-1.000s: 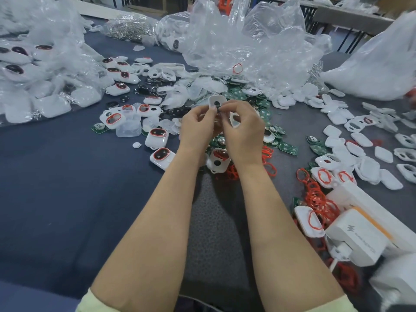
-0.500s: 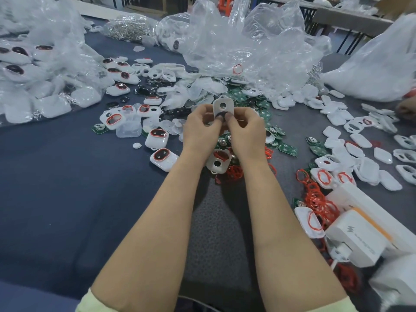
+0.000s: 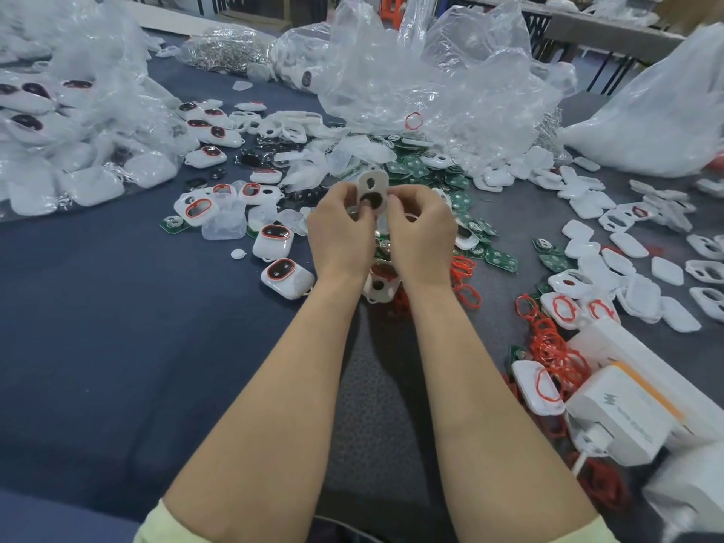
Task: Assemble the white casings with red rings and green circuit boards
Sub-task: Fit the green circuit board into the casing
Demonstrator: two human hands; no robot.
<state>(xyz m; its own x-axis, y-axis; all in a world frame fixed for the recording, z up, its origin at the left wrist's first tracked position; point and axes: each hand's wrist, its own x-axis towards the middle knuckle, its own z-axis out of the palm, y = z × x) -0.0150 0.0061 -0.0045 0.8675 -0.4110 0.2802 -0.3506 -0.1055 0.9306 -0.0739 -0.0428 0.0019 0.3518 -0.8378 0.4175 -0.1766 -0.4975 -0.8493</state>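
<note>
Left of centre we see finished casings (image 3: 288, 278) set aside, apart from the work. At mid-frame the left hand (image 3: 341, 235) curls its fingers and pinches a white casing (image 3: 372, 188), raised upright so, we judge, its openings face the eye; the right hand (image 3: 421, 233) pinches the other edge likewise. Further right, green circuit boards (image 3: 462, 199) and red rings (image 3: 548, 346) lie handy

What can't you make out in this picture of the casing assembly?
- Head view: lower half of the white casing, covered by the fingers of the left hand and right hand.
- Head view: second casing, partly hidden between the wrists.
- Head view: print on the white box, too blurred to read.
</note>
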